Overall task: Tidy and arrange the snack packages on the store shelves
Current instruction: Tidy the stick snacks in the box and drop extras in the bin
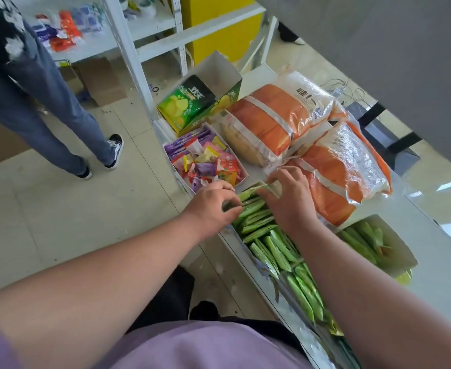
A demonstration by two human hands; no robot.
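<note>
Here, head view, looking down along a white shelf [431, 243] that runs diagonally through the frame. Left hand [211, 206] at the near edge of a row of green snack packets [256, 222], fingers curled, thumb and forefinger pinching the end of one or two packets. Right hand [290, 201] just beside it on the far side of the same row, fingers bent down over the packet tops, gripping a small bunch; exactly how many it holds is hard to make out, since the fingertips are buried in the packets. The green packets stand on edge, packed close, in a long low tray that continues toward the camera.

Beyond the hands: an open white box of mixed candy sachets [205, 158], purple, yellow and orange, jumbled. Further on, a green chip carton [192, 107] with its lid flap up. To the right, two large orange bread bags [280, 121] lying overlapped, the nearer one touching the right hand's knuckles. A second open box of green packets [370, 241] sits at the right.

Left background: another person's legs in grey trousers [46, 102] and dark sneakers on the tile floor
</note>
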